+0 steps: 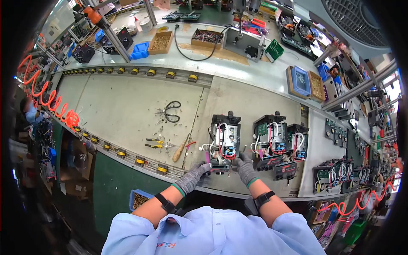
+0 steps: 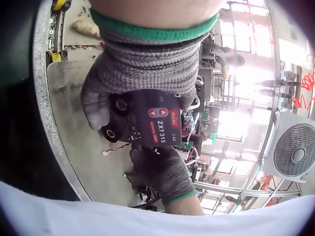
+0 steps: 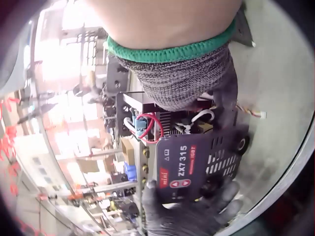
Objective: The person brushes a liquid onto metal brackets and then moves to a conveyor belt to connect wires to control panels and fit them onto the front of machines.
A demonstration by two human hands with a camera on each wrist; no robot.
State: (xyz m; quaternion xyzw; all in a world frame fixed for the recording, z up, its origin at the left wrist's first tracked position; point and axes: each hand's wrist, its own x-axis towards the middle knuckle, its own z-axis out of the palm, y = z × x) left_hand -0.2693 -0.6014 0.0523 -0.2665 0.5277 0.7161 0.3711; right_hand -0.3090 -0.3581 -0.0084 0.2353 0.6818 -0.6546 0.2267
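An open welder unit (image 1: 225, 140), with wires and a blue component exposed, stands on the bench in front of the person. Its dark front panel (image 2: 160, 123), marked ZX7 315, faces the body and leans out at the bottom. The gloved left hand (image 1: 193, 176) grips one end of this panel, fingers spread round its edge in the left wrist view. At the opposite end is the gloved right hand (image 1: 246, 170), close against the panel and the wires (image 3: 202, 115); its fingertips are largely hidden. A short multicoloured lead with a white plug (image 3: 263, 115) sticks out beside the panel.
Two similar units (image 1: 272, 136) stand close on the right. To the left lie scissors (image 1: 172, 111), yellow-handled pliers (image 1: 155, 143) and a wooden-handled tool (image 1: 180, 151) among scraps. Rollers (image 1: 140, 160) line the bench edge. Parts boxes (image 1: 160, 42) stand on the far shelf.
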